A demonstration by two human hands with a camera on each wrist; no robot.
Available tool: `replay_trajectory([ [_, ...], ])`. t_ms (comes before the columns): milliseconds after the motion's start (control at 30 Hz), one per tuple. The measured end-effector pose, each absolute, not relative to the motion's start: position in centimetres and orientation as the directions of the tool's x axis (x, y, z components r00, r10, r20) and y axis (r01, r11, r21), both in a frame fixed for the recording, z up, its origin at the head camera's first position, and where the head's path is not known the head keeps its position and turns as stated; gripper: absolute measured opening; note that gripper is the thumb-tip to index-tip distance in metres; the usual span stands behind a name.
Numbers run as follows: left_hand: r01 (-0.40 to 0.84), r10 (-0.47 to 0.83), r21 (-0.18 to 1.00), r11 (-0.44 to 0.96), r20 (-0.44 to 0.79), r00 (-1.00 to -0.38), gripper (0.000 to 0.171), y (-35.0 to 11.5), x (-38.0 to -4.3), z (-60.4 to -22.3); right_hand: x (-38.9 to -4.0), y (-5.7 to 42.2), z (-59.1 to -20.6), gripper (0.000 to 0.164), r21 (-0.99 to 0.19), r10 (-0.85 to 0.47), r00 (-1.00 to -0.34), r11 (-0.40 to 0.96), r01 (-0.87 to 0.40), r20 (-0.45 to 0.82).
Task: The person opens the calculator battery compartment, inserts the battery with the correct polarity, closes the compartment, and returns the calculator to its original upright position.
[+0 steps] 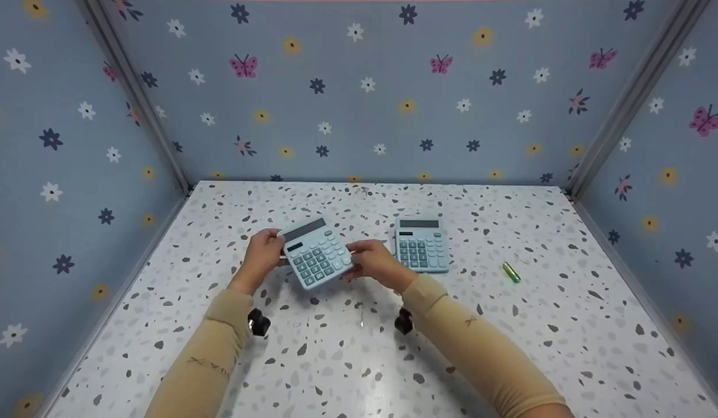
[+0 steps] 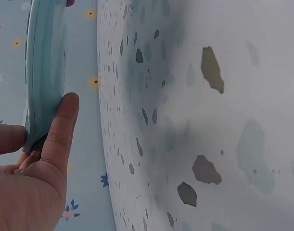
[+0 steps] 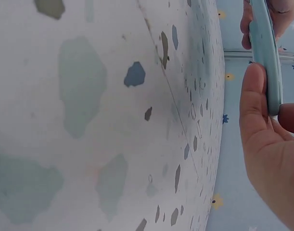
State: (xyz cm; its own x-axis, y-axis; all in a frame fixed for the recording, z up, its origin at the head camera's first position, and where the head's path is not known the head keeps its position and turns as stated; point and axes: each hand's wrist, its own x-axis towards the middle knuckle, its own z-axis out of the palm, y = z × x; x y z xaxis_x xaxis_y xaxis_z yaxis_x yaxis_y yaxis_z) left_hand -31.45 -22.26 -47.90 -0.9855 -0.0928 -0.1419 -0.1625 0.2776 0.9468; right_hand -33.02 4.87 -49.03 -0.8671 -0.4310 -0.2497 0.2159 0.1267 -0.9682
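A light blue calculator (image 1: pixel 316 253) is held above the table between both hands, tilted with its keys and dark display facing up. My left hand (image 1: pixel 264 256) grips its left edge, thumb on the front and fingers behind, as the left wrist view shows with the calculator (image 2: pixel 45 67) seen edge-on. On the opposite edge, my right hand (image 1: pixel 377 262) pinches the lower right side; in the right wrist view the thumb and fingers close on the calculator (image 3: pixel 268 57) from both faces. A second light blue calculator (image 1: pixel 437 249) lies flat just beyond the right hand.
A green battery-like cylinder (image 1: pixel 511 272) lies on the speckled white table (image 1: pixel 538 337) to the right. Flower-patterned blue panels (image 1: pixel 364 64) rise at the back and both sides. Small black devices (image 1: pixel 259 323) show beneath the wrists.
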Motion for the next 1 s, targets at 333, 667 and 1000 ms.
replay_trajectory([
  [333,-0.122,-0.062,0.963,0.24,-0.11,-0.992,0.043,-20.4,-31.3,-47.6,-32.4,6.9,-48.2,0.041,-0.967,-0.384,-0.89,0.153,0.202,-0.246],
  [667,-0.1,0.009,0.978,0.183,-0.104,-0.995,0.049,-18.5,-31.0,-48.2,-31.9,8.4,-48.5,0.043,-0.971,-0.334,-0.912,0.103,0.214,-0.236],
  [1000,-0.137,0.002,0.983,0.12,-0.138,-0.99,0.047,-16.4,-31.0,-48.5,-31.4,9.8,-48.7,0.041,-0.976,-0.314,-0.925,0.039,0.214,-0.216],
])
